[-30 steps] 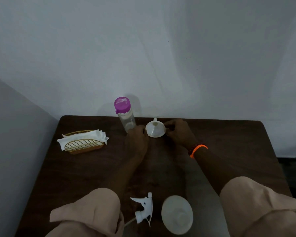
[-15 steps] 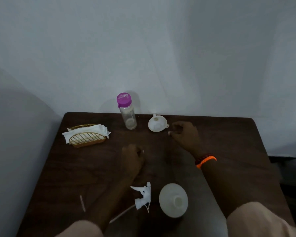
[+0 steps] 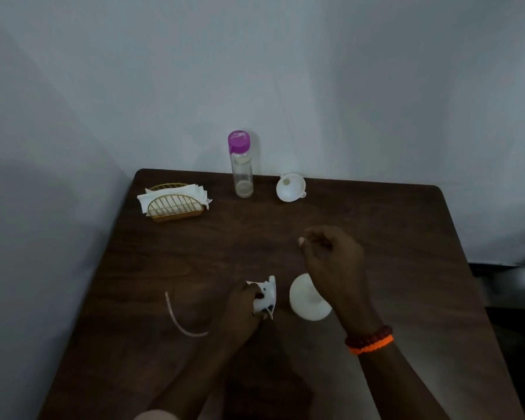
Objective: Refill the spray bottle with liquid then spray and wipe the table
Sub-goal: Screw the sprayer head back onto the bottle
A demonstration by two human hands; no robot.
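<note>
**A:** So, taking the spray bottle [image 3: 308, 301] as the landmark: it stands on the dark table [image 3: 406, 237], neck open. Just left of it, the left hand [image 3: 243, 310] is clamped around the trigger head [image 3: 267, 295]. The right hand [image 3: 331, 259] hovers over it, loosely curled, holding nothing.

**B:** Risk? That trailing dip tube [image 3: 179, 319] could snag or miss the neck and tip the bottle. The purple-capped bottle [image 3: 241, 168] and funnel [image 3: 290, 187] sit beyond it. Any labels?

**A:** None readable.

Your left hand [image 3: 243, 307] grips the white spray head [image 3: 267, 297] on the dark table [image 3: 406, 237], its tube [image 3: 179, 319] curving leftward, while your loosely curled right hand [image 3: 334, 262] hovers over the white spray bottle [image 3: 303, 301].
</note>
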